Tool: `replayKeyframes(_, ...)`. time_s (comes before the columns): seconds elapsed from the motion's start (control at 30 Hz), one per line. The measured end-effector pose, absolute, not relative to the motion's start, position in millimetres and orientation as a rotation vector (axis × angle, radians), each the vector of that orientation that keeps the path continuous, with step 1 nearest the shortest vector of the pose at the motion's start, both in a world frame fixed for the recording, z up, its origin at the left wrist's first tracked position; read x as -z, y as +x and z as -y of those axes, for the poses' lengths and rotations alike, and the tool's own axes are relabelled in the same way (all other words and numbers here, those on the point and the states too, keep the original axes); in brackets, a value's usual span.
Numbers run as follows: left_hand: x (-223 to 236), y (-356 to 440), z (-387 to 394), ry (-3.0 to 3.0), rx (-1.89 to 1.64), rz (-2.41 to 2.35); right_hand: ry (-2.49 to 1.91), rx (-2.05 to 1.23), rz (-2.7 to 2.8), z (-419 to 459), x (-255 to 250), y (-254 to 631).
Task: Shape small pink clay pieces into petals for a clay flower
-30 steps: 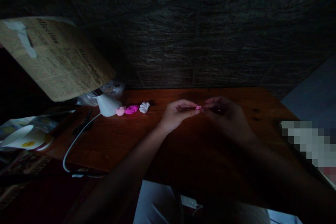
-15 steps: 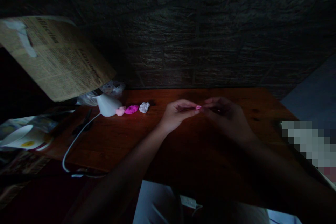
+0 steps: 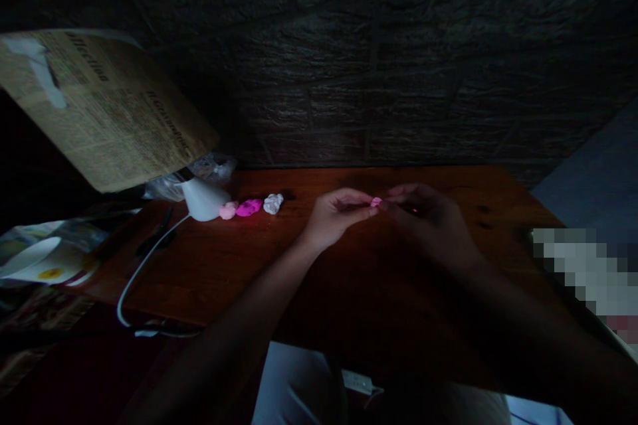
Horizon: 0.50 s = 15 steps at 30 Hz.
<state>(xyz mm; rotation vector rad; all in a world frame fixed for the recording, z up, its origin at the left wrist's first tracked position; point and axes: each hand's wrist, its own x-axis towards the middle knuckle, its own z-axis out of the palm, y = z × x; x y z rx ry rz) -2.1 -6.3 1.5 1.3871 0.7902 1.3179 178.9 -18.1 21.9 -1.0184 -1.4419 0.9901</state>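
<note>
The left hand [image 3: 333, 216] and the right hand [image 3: 428, 222] meet over the wooden table [image 3: 239, 269], right of its middle and closer to the far edge than to the near one. Between their fingertips is a small pink piece [image 3: 376, 202]. The left hand's grip is closed on it, thumb below and forefinger above. The right hand's thumb and fingers come up to its right side; in this dim light I cannot tell whether that grip is also pinched on it or only touches it. Whether the hands rest on the wood or are held above it is likewise unclear.

Toward the far left corner of the table stands a white lamp base [image 3: 203, 199], with a shade [image 3: 134, 119] printed like newspaper leaning out over the left edge. A row of lumps runs rightward from the base, near the far edge: a pale pink lump [image 3: 228, 210] just beside the base, a bright magenta lump [image 3: 249, 207] next to it, and a crumpled-looking white lump [image 3: 273, 204] a little farther along. A clear plastic bag [image 3: 216, 167] sits behind the base. A white cable [image 3: 130, 279] curves from the base to the near edge, on the left. Past the left edge a white cup [image 3: 34, 262] lies tilted. Along the far edge rises a dark stone-patterned wall [image 3: 339, 66].
</note>
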Motion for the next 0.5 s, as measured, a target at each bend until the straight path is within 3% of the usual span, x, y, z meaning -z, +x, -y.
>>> replayKeyframes(0.5,-1.4,-1.5,6.6,1.408,-1.327,-0.822,-1.043,-0.969,1.464,18.8,-22.5,179.5)
